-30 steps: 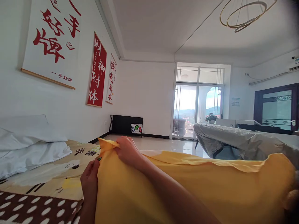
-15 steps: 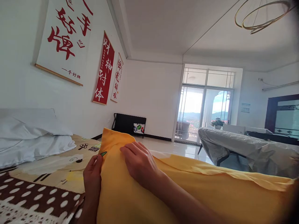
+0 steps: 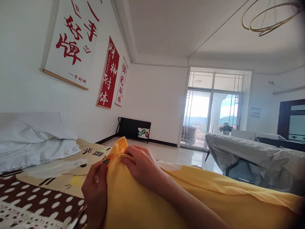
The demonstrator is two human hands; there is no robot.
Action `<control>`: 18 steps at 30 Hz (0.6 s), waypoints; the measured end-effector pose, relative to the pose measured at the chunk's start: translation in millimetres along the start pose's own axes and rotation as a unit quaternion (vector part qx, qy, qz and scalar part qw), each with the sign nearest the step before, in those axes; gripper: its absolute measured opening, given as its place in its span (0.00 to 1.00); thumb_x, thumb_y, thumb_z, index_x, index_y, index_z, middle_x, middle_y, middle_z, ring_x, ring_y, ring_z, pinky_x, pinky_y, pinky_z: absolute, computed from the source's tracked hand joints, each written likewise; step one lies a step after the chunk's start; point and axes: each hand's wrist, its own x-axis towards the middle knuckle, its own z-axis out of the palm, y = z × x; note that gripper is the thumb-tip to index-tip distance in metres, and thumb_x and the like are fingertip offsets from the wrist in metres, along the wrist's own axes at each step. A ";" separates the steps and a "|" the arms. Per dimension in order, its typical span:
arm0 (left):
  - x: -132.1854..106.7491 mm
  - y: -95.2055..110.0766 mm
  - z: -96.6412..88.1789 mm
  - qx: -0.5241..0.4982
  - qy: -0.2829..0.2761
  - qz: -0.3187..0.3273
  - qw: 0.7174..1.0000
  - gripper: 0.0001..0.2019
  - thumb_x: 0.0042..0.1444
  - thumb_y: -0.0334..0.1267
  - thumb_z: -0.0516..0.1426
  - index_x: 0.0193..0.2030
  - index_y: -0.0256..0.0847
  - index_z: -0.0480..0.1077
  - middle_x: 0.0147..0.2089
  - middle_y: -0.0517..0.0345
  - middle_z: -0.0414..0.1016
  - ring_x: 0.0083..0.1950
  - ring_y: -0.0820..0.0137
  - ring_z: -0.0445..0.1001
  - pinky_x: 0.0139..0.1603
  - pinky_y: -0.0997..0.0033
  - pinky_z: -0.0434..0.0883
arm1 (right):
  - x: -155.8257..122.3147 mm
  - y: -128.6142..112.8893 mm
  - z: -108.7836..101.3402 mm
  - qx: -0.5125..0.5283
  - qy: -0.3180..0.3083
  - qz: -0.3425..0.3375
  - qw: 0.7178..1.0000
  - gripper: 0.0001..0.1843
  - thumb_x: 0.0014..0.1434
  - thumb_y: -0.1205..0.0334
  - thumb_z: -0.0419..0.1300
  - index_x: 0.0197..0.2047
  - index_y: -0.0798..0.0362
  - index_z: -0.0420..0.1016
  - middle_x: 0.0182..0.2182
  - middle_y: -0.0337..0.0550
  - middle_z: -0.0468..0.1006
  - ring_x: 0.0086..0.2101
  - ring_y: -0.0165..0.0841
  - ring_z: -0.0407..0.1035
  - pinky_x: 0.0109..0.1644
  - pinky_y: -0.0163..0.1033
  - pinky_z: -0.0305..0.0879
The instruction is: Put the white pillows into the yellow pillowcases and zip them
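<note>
A large yellow cloth (image 3: 143, 197) stretches across the lower part of the head view and out to the right. Its upper left corner stands up, gathered and creased, with a small green printed patch showing. My left hand (image 3: 96, 181) pinches the cloth's left edge beside that patch. Just to the right, my right hand (image 3: 140, 162) is closed on a fold of the same cloth near its top, thumb against fingers. The underside of the cloth and part of my left fingertips are hidden.
A patterned blanket (image 3: 54, 171) lies at the left, with white bedding (image 3: 35, 140) on it. Beyond are a black rack (image 3: 128, 127) by the wall, a plastic-covered table (image 3: 252, 149) at right and glass sliding doors (image 3: 197, 117). Scrolls (image 3: 71, 44) hang on the left wall.
Both hands have drawn closer together, bunching the cloth corner, which was spread wider before. The left fingers now cover more of the green patch. The view has shifted slightly.
</note>
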 end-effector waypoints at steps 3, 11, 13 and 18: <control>1.2 -3.1 2.2 -0.021 0.004 0.001 1.000 0.13 0.48 0.49 0.58 0.30 0.41 0.71 0.28 0.61 0.71 0.32 0.70 0.67 0.30 0.77 0.64 | 1.8 6.7 4.3 -0.060 0.056 -0.032 0.996 0.09 0.62 0.65 0.54 0.29 0.53 0.67 0.27 0.40 0.73 0.30 0.30 0.64 0.40 0.36 0.55; 4.4 -19.2 11.6 -0.121 0.049 -0.057 0.990 0.11 0.38 0.45 0.60 0.22 0.40 0.69 0.23 0.62 0.67 0.29 0.71 0.63 0.30 0.74 0.64 | 11.4 17.5 -1.1 0.033 0.066 0.115 0.991 0.06 0.56 0.64 0.59 0.27 0.52 0.70 0.23 0.36 0.67 0.29 0.30 0.60 0.34 0.34 0.52; 5.3 -15.3 12.9 -0.132 0.062 -0.081 0.986 0.11 0.36 0.46 0.60 0.21 0.39 0.69 0.23 0.61 0.67 0.28 0.71 0.63 0.28 0.74 0.63 | 12.1 21.5 -2.3 0.051 0.034 0.151 0.987 0.03 0.54 0.65 0.58 0.29 0.51 0.71 0.22 0.35 0.65 0.29 0.30 0.59 0.33 0.34 0.51; 6.6 -9.4 11.1 -0.084 0.017 -0.066 0.994 0.12 0.40 0.47 0.58 0.21 0.40 0.67 0.22 0.62 0.64 0.26 0.72 0.61 0.26 0.73 0.60 | 5.8 26.9 -6.1 0.044 0.037 0.054 0.997 0.08 0.52 0.71 0.58 0.37 0.50 0.70 0.25 0.34 0.64 0.33 0.31 0.60 0.42 0.38 0.55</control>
